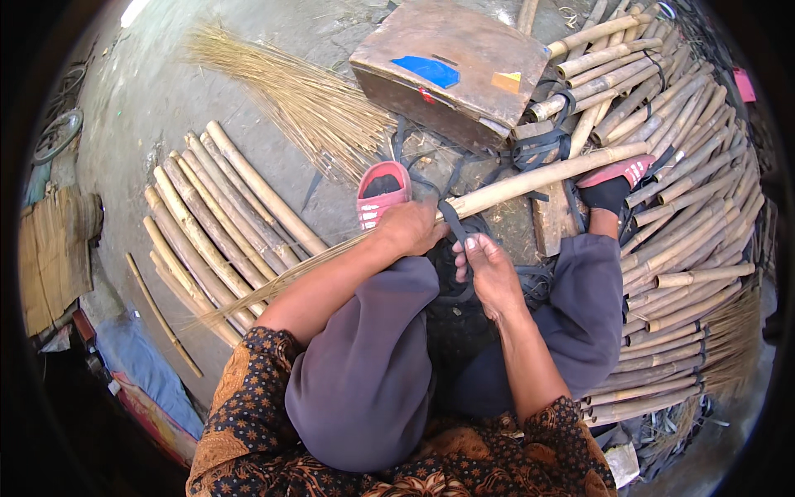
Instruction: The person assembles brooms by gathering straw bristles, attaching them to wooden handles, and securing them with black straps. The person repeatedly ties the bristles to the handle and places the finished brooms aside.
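Note:
A pale bamboo pole (546,177) slants across in front of me, its far end up at the right near my shoe. My left hand (409,227) is closed round the pole's near end, together with a thin bundle of sticks (248,300) that runs back under my left forearm. A black rubber strip (452,219) loops round the pole just right of that hand. My right hand (492,272) pinches the strip between thumb and fingers and holds it off the pole. My left palm and fingertips are mostly hidden.
Cut bamboo poles (224,217) lie side by side at the left, below a fan of thin sticks (290,91). A brown wooden box (464,41) stands ahead. Many stacked poles (687,199) fill the right side. Loose black strips (538,149) lie near a wooden block (548,224).

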A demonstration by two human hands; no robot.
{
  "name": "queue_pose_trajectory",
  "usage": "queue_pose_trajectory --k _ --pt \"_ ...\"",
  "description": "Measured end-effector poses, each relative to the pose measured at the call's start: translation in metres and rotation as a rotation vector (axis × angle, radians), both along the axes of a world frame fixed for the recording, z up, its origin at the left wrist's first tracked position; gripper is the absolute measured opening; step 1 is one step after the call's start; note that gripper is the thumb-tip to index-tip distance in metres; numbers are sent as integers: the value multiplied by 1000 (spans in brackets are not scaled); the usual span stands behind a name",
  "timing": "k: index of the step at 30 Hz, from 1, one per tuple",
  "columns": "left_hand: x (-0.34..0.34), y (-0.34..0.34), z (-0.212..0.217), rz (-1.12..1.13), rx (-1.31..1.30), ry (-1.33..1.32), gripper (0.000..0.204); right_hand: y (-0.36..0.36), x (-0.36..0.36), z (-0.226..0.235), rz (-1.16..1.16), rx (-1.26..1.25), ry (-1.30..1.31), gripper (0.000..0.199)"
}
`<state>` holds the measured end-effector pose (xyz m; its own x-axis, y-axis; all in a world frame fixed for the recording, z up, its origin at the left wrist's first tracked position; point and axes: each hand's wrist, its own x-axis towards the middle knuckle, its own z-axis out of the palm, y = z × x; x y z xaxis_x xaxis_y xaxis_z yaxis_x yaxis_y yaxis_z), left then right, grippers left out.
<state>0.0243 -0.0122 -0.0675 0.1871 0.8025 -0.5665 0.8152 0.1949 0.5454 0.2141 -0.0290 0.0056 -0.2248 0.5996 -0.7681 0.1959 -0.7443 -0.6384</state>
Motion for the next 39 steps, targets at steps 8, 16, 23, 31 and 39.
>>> queue_pose_trajectory --k 8,16,23,31,39 --pt "7 16 1 74 -110 165 45 -38 20 41 198 195 -138 33" --pt "-18 27 47 141 -43 5 39 -90 88 2 494 429 -382 26" --pt "-14 12 96 137 -202 -414 43 -18 53 -93 562 556 -515 15" --pt "-15 20 85 -1 -796 -1028 45 72 2 -70 474 1390 -100 14" --pt "-10 17 37 -4 -1 60 49 72 -2 8 481 421 -246 38"
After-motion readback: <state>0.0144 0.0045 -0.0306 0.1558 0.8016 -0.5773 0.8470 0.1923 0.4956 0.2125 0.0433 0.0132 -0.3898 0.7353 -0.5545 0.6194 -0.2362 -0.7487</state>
